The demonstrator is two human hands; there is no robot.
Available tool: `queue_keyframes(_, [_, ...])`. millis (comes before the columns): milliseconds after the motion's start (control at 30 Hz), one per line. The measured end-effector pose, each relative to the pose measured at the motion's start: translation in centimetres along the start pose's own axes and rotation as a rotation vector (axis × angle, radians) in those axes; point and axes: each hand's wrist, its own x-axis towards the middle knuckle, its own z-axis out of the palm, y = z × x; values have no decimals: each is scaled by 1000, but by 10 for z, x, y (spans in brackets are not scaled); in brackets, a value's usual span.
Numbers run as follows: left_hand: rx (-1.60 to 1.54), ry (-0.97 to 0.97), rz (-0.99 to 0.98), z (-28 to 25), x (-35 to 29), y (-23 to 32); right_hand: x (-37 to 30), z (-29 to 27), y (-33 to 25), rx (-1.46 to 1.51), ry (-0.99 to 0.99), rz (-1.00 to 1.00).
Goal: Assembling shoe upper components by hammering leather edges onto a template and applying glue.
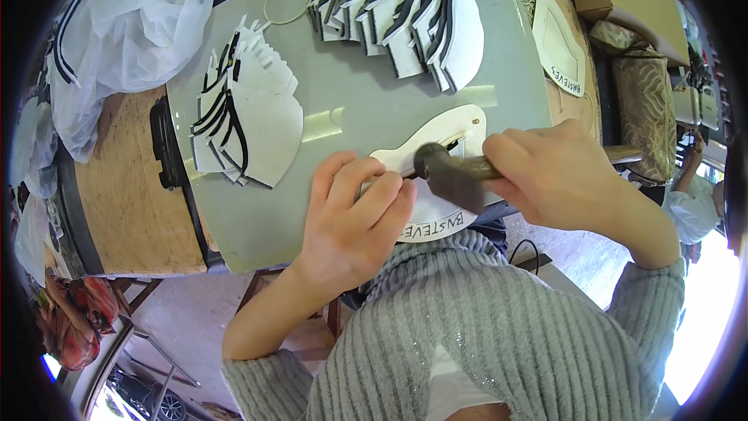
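Note:
In my right hand (557, 175) is a hammer (452, 179), its dark metal head low over the work and its wooden handle running out to the right past my fist. Under it, at the near edge of the table, lies a white curved template (460, 122) with handwriting along its near rim. A small dark strip (452, 145) shows on the template behind the hammer head. My left hand (351, 218) is closed on the template's left side, fingers curled and their tips together near the hammer head. What is under those fingertips is hidden.
Black-edged white cut pieces lie in a fanned pile (265, 121) at left and a larger pile (405, 15) at the far side. A second template (559, 43) and a cardboard box (631, 0) are at right, clear plastic bags (140, 23) at far left. Other people are at the sides.

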Motion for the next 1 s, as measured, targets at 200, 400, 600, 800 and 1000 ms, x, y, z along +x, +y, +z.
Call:
queue_keyframes(200, [-53, 0, -43, -5, 4, 0, 1, 7, 1, -30, -113, -11])
queue_keyframes(400, [-34, -10, -50, -10, -1, -1, 7, 9, 16, 19, -68, -128])
queue_keyframes(600, [-88, 19, -66, -8, -2, -4, 18, 2, 23, 24, -150, -191])
queue_keyframes(800, [-98, 44, -59, -7, -1, -5, 26, 0, 26, 63, -191, -233])
queue_keyframes(1000, [-121, 56, -69, -4, -1, -5, 28, 0, 26, 46, -218, -236])
